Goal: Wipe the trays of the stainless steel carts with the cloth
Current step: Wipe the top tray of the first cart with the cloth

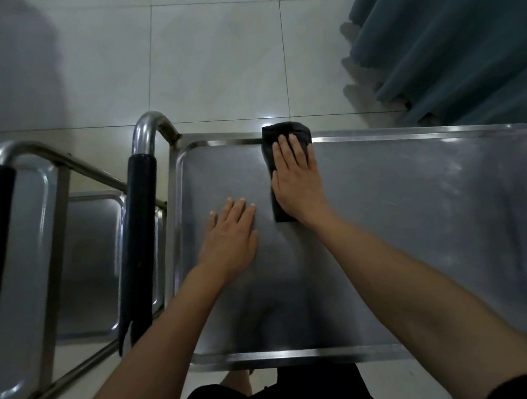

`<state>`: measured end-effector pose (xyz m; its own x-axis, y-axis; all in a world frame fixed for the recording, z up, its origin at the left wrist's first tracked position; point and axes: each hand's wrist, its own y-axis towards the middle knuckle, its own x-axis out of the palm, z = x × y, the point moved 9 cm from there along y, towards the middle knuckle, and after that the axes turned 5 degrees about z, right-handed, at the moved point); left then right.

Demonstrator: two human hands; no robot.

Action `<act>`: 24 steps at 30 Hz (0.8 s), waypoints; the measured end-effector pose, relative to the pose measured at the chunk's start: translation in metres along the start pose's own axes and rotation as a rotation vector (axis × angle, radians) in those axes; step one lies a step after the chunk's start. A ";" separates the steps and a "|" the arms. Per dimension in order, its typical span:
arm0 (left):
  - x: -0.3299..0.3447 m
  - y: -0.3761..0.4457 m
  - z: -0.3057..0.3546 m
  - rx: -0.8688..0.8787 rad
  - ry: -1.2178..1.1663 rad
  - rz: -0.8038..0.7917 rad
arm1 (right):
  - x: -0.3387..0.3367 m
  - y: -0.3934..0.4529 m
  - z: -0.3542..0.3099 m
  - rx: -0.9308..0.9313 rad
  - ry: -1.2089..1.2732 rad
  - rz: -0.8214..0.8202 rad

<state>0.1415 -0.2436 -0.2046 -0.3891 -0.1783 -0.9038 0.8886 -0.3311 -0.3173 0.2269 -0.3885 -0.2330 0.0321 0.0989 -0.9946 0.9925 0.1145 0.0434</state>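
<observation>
We see the top tray [418, 216] lying bare to the right of the right hand [297, 180], wide room for a sweep there. Our left hand [232, 237] rests flat on the steel and blocks the way leftward. The raised rim hems the far and near edges. At the left end the black-sleeved handle [142, 236] stands up, with the second cart [35, 253] just beside it
</observation>
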 end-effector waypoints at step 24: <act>-0.039 -0.129 -0.004 0.295 0.119 0.173 | -0.006 -0.235 -0.081 0.188 -0.003 -0.014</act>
<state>0.0432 -0.1905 -0.1292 -0.1928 -0.1512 -0.9695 0.8236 -0.5621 -0.0761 -0.0164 -0.3364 -0.2296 0.0179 0.0954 -0.9953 0.9974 -0.0706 0.0111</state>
